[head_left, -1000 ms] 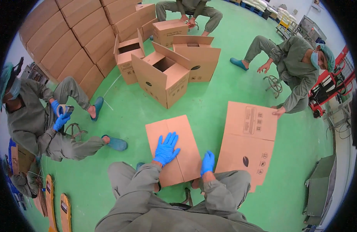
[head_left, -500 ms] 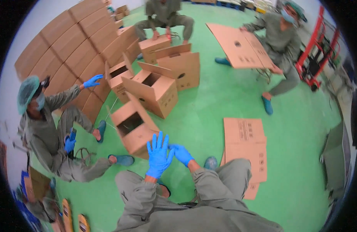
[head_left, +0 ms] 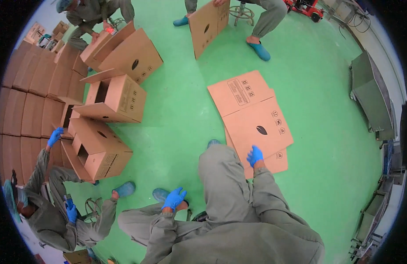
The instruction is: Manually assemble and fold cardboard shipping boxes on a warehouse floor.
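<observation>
My left hand [head_left: 174, 199], in a blue glove, hovers beside my left knee with its fingers apart and nothing in it. Above the lower part of a flat, folded cardboard box [head_left: 259, 127] is my gloved right hand [head_left: 255, 156], fingers loosely bent and apart. Whether it touches the cardboard is hard to see. This flat box lies on the floor in front of my right knee, with another flat cardboard piece [head_left: 278, 162] partly showing underneath. Dark printed symbols and a leaf mark show on its upper face.
Open-topped cardboard boxes [head_left: 124, 99] stand at the left, before a stacked wall of cartons [head_left: 34, 110]. A co-worker [head_left: 45, 211] sits at the left, another [head_left: 95, 17] at far left. Ahead, a third person holds a cardboard sheet [head_left: 205, 31]. A grey metal bin [head_left: 371, 94] stands at right.
My hands, close together before, have parted; the right one has moved out over the flat cardboard. My view has turned right, and the person ahead has lowered the cardboard sheet upright toward the floor.
</observation>
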`<state>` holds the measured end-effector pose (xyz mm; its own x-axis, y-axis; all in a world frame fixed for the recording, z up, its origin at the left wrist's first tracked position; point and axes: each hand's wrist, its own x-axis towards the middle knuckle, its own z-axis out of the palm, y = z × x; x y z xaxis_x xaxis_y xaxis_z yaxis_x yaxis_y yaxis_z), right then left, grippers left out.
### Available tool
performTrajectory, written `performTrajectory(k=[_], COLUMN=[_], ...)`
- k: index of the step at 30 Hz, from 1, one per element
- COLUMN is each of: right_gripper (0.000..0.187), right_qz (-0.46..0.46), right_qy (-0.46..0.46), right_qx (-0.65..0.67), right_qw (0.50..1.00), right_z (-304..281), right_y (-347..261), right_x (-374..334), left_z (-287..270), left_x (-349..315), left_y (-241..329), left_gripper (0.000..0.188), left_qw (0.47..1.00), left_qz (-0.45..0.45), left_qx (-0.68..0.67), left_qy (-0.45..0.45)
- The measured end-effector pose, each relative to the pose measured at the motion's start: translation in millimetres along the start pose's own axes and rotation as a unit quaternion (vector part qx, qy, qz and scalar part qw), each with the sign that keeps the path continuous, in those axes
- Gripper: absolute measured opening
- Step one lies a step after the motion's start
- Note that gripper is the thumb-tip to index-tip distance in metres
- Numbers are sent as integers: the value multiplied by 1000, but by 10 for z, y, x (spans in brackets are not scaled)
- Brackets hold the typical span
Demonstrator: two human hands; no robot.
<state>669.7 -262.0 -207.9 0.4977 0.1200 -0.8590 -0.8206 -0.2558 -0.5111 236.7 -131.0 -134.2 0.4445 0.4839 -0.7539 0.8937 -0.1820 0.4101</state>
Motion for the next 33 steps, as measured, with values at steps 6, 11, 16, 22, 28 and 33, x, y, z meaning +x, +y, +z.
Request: performTrajectory(k=[6, 11, 16, 22, 28, 33], right_gripper=[69, 70, 56, 17, 19, 19], right_qz=[38, 81, 159, -97, -106, -17], right_qy=[34, 37, -94, -277, -447, -465], right_qx=[-192, 21, 172, 83, 142, 148], right_qw=[980, 996, 968, 952, 877, 873], right_z=[-371, -396, -69, 927, 1365, 1346], right_y=[1037, 786, 465, -1035, -1739, -707], right_x=[286, 538, 348, -854, -3099, -3935], left_z=[-45, -147, -329, -1195, -2637, -3010], left_x=[-255, -179, -59, 160, -306, -755], left_y=[-71, 29, -123, 549, 1664, 2099], left_gripper=[59, 56, 54, 52, 63, 57], left_qw=[997, 995, 990, 974, 865, 709], left_qz=[-49, -41, -71, 61, 143, 203], left_qx=[-52, -84, -108, -170, -458, -663], left_qy=[-18, 29, 49, 134, 146, 128])
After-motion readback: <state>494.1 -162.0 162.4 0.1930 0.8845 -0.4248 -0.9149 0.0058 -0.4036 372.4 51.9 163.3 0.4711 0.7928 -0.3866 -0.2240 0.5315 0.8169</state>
